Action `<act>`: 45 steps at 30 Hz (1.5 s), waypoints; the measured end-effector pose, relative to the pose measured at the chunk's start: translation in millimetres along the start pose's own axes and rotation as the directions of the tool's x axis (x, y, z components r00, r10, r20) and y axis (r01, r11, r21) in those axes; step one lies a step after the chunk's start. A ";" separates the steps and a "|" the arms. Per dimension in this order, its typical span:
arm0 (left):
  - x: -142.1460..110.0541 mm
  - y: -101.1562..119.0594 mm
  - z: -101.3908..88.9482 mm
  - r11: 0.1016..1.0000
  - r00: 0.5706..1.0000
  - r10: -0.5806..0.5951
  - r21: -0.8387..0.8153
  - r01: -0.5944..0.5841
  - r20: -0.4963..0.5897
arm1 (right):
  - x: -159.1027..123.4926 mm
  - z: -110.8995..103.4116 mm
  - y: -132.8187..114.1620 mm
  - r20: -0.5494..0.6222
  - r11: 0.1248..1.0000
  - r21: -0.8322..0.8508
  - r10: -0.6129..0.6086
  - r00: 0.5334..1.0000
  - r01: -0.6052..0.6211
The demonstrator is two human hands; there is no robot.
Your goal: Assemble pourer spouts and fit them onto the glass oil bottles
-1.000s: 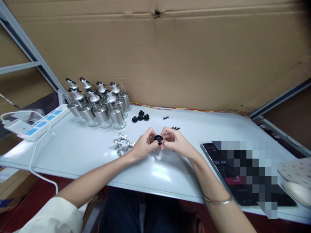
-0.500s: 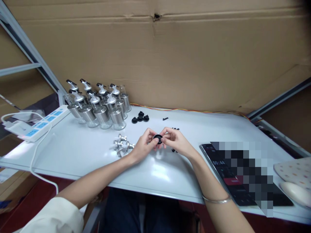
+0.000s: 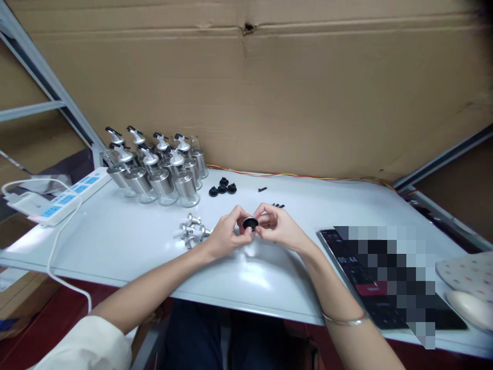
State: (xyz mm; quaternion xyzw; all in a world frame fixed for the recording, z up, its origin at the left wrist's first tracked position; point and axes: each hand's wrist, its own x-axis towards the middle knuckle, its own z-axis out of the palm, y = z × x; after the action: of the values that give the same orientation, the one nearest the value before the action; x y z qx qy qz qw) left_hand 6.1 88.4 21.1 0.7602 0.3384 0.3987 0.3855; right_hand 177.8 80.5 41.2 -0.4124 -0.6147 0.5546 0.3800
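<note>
A small round black cap (image 3: 250, 223) sits pinched between both hands just above the white table (image 3: 115, 241). My left hand (image 3: 227, 234) grips its left side with curled fingers. My right hand (image 3: 279, 226) pinches its right side, a thin bracelet on that wrist. Just left of my left hand lie a few loose silver spout pieces (image 3: 191, 231). Behind the hands are three more black caps (image 3: 222, 188) and some short black sticks (image 3: 278, 206).
Several glass-and-metal dispenser bottles (image 3: 157, 169) stand at the back left. A white power strip (image 3: 57, 198) with its cable hangs over the left edge. A dark tablet (image 3: 370, 272) lies at the right, with a mouse (image 3: 470, 306) beyond. A cardboard wall (image 3: 269, 87) closes the back.
The hands stay in the same place; the fingers have shifted slightly, turning the black cap between them. The view has moved a little.
</note>
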 end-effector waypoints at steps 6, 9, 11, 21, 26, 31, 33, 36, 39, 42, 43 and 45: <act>-0.1 -7.7 5.1 0.988 0.978 0.138 0.093 -0.124 -0.157 | 3.8 -3.3 3.3 -0.103 0.982 -0.022 -0.189 0.977 0.188; -0.2 -8.0 5.9 0.980 0.970 0.177 0.119 -0.159 -0.167 | 5.5 -5.9 6.7 -0.105 0.981 -0.047 -0.191 0.976 0.187; 0.0 -7.4 5.2 0.976 0.967 0.196 0.127 -0.176 -0.166 | 6.1 -6.8 8.3 -0.113 0.979 -0.071 -0.198 0.974 0.191; -2.2 -4.0 4.6 0.977 0.970 0.204 0.090 -0.193 -0.133 | 4.5 -6.4 5.3 -0.099 0.966 -0.178 -0.206 0.973 0.187; -3.0 -3.3 4.4 0.975 0.971 0.201 0.126 -0.185 -0.126 | 2.6 -3.9 -2.7 -0.031 0.976 -0.135 -0.178 0.984 0.172; -2.1 -4.0 4.5 0.964 0.960 0.254 0.116 -0.241 -0.117 | 3.0 -1.0 -1.5 -0.068 0.993 -0.017 -0.121 0.990 0.120; -1.7 -4.0 4.1 0.962 0.958 0.261 0.110 -0.249 -0.117 | 3.1 -1.7 -0.5 -0.059 0.993 0.018 -0.117 0.991 0.118; -1.6 -4.9 3.6 0.962 0.963 0.249 0.136 -0.235 -0.098 | 3.2 -3.7 -0.8 -0.097 0.992 0.013 -0.126 0.987 0.127; -2.3 -7.7 4.1 0.964 0.972 0.226 0.159 -0.213 -0.063 | 2.7 -4.7 -1.9 -0.111 0.994 0.004 -0.112 0.987 0.114; -3.1 -10.8 4.9 0.968 0.982 0.187 0.175 -0.178 -0.037 | 1.8 -4.8 -1.2 -0.071 0.996 -0.003 -0.094 0.993 0.094; -3.3 -11.3 5.1 0.968 0.983 0.183 0.180 -0.176 -0.025 | 1.5 -4.9 -0.5 -0.062 0.996 -0.010 -0.093 0.994 0.092; -3.5 -11.4 5.3 0.966 0.983 0.184 0.184 -0.182 0.008 | 1.0 -5.4 0.8 -0.050 0.996 -0.014 -0.085 0.995 0.084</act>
State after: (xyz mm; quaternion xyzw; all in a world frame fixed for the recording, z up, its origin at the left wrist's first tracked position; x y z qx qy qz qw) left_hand 6.7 89.2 8.1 0.8187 0.3040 0.4032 0.2733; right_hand 182.5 83.4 40.9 -0.4022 -0.6251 0.5238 0.4159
